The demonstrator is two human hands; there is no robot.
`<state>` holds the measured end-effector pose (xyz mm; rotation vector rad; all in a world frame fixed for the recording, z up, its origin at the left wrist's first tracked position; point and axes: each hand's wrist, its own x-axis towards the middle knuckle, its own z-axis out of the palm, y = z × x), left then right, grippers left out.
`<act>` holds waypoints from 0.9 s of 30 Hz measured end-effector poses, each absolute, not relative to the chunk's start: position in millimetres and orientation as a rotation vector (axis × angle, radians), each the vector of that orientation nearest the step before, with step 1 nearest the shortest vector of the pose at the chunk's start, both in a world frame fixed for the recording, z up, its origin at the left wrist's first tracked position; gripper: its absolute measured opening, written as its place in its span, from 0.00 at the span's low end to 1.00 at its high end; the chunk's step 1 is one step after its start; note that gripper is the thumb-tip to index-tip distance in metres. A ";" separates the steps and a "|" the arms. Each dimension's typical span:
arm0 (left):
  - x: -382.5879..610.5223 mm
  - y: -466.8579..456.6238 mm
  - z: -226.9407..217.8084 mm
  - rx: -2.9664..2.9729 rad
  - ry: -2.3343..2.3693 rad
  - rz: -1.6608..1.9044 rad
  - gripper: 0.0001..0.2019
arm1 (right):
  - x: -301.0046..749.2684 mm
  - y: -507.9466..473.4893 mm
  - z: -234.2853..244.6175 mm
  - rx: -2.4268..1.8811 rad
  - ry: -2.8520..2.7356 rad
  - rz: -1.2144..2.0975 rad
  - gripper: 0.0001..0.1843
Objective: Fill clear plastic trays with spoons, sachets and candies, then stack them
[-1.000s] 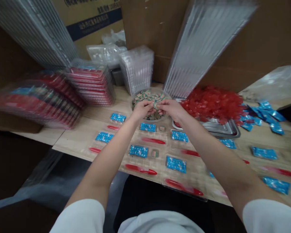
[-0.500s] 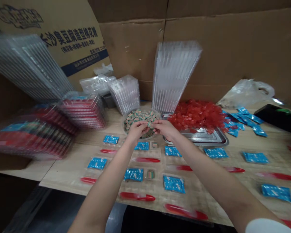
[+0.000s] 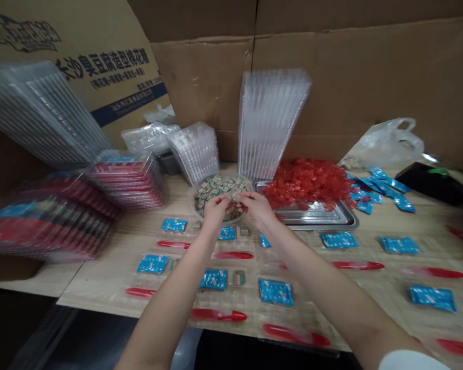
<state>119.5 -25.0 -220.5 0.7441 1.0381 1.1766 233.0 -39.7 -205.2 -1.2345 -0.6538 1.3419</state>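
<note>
Both hands meet over the near side of a round clear bowl (image 3: 193, 201) filled with small striped pieces. My left hand (image 3: 218, 209) is closed in a pinch at the fingertips. My right hand (image 3: 256, 206) pinches from the other side, its fingertips close to the left ones. Between them shows a small striped piece (image 3: 233, 196), pale with green, partly hidden by the fingers. Below the arms lie rows of clear plastic trays with blue packets (image 3: 275, 292) and long red pieces (image 3: 219, 314). Some tray compartments hold a striped piece (image 3: 239, 278).
Right of the bowl, red wrapped packets (image 3: 312, 180) heap on a metal tray (image 3: 320, 220). Loose blue packets (image 3: 384, 182) and a black box (image 3: 434, 182) lie farther right. Stacked empty clear trays (image 3: 272, 118) stand behind; filled trays (image 3: 125, 180) pile at left. Cardboard walls the back.
The view has shifted slightly, so the scene sits a little differently. Both hands stay together over the bowl, still pinching at the small piece.
</note>
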 end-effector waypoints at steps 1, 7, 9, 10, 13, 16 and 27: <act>120.4 -26.4 -219.7 0.737 1.028 1.179 0.10 | 230.3 -39.4 -205.8 -1.244 -0.658 1.319 0.08; 116.5 -29.7 -214.8 0.719 1.011 1.159 0.12 | 229.4 -42.9 -203.8 -1.272 -0.747 1.292 0.06; 114.3 -28.4 -214.5 0.721 1.030 1.161 0.11 | 235.7 -43.2 -200.9 -1.286 -0.790 1.297 0.07; 114.1 -27.8 -214.7 0.721 1.040 1.168 0.11 | 238.6 -42.8 -199.8 -1.295 -0.805 1.290 0.08; 117.6 -28.1 -216.0 0.712 1.050 1.202 0.09 | 240.7 -41.3 -200.1 -1.333 -0.846 1.254 0.09; 122.9 -31.8 -216.9 0.697 1.032 1.224 0.09 | 231.4 -40.5 -207.1 -1.408 -0.908 1.181 0.08; 79.5 -6.3 -216.6 0.750 1.141 1.298 0.12 | 261.3 15.4 -207.7 -1.709 -1.569 0.816 0.04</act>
